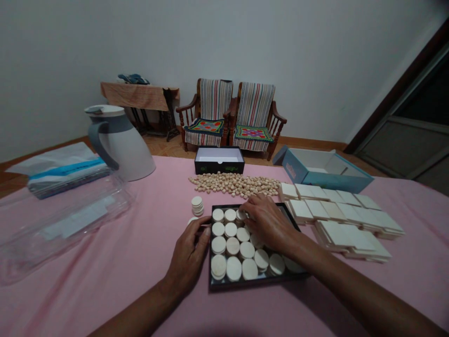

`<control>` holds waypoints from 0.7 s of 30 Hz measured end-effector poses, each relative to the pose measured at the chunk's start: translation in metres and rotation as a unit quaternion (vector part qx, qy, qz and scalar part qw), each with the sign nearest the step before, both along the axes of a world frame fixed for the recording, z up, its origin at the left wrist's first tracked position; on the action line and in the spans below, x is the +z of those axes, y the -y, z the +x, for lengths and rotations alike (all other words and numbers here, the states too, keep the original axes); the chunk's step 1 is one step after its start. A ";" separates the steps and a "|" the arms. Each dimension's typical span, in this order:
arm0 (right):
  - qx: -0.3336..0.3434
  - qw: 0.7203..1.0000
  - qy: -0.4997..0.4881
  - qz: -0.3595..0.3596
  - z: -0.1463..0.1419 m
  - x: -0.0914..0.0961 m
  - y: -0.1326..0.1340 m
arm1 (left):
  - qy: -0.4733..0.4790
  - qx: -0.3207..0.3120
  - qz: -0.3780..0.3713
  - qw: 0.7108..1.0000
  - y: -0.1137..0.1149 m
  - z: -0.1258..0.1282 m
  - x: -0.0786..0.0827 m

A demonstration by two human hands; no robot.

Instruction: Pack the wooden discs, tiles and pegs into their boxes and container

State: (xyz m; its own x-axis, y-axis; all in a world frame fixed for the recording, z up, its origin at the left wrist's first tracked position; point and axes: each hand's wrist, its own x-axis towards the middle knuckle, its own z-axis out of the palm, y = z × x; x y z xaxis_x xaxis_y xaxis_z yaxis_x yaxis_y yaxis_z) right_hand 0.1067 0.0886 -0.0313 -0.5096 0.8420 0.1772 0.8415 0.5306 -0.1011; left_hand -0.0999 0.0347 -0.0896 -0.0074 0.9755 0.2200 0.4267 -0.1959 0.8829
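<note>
A shallow black box [259, 281] holds rows of stacked round wooden discs [232, 245]. My right hand [268, 222] reaches over the box, its fingers closed around a stack of discs [240, 215] in the far row. That hand and forearm hide the box's right part. Against the box's left rim, my left hand [187, 252] rests with thumb and index finger apart and nothing visible between them. Just beyond it stands a short stack of discs [197, 206] on the pink cloth. Another pale disc [192, 220] is partly hidden by the left fingers.
Small wooden pieces [235, 184] lie heaped before a black open box [219, 160]. Square wooden tiles [329, 210] are stacked on the right, near a blue box [326, 175]. To the left are a jug [129, 150], clear plastic packaging [70, 224] and a blue-white packet [66, 171].
</note>
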 end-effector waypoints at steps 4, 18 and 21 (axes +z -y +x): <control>-0.018 0.999 -0.042 0.017 0.014 0.007 0.001 | 0.004 0.003 0.000 1.000 0.000 0.000 0.000; -0.047 0.998 -0.040 0.014 0.039 -0.003 0.020 | 0.002 -0.002 0.000 1.000 0.000 0.001 0.001; -0.045 0.997 -0.062 0.033 0.043 -0.005 0.017 | -0.001 -0.002 -0.001 1.000 0.000 0.001 0.001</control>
